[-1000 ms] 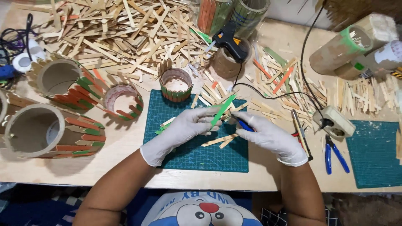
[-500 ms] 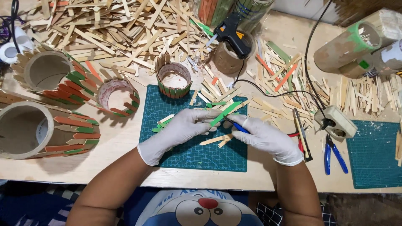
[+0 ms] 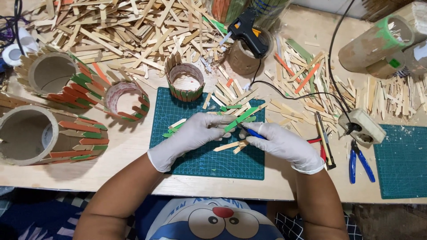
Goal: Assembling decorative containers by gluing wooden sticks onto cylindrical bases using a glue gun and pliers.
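Both hands wear white gloves over a green cutting mat [image 3: 209, 160]. My left hand [image 3: 191, 135] presses a green craft stick [image 3: 242, 119] down on the mat. My right hand [image 3: 282, 144] grips a blue-handled cutter [image 3: 254, 132] with its tip against that stick. A few plain wooden stick pieces [image 3: 229, 146] lie on the mat just under the hands, and another green stick [image 3: 171, 131] pokes out left of my left hand.
A big heap of wooden sticks [image 3: 124, 26] fills the back. Stick-covered rings and tubes [image 3: 49, 129] stand at left, a small ring [image 3: 184, 82] behind the mat. A glue gun [image 3: 249, 33], power strip [image 3: 361, 126], pliers [image 3: 358, 162] and a second mat [image 3: 402, 162] are at right.
The camera view has drifted slightly. Both hands stay on the mat at the green stick, with the right hand's cutter shifted a little along it.
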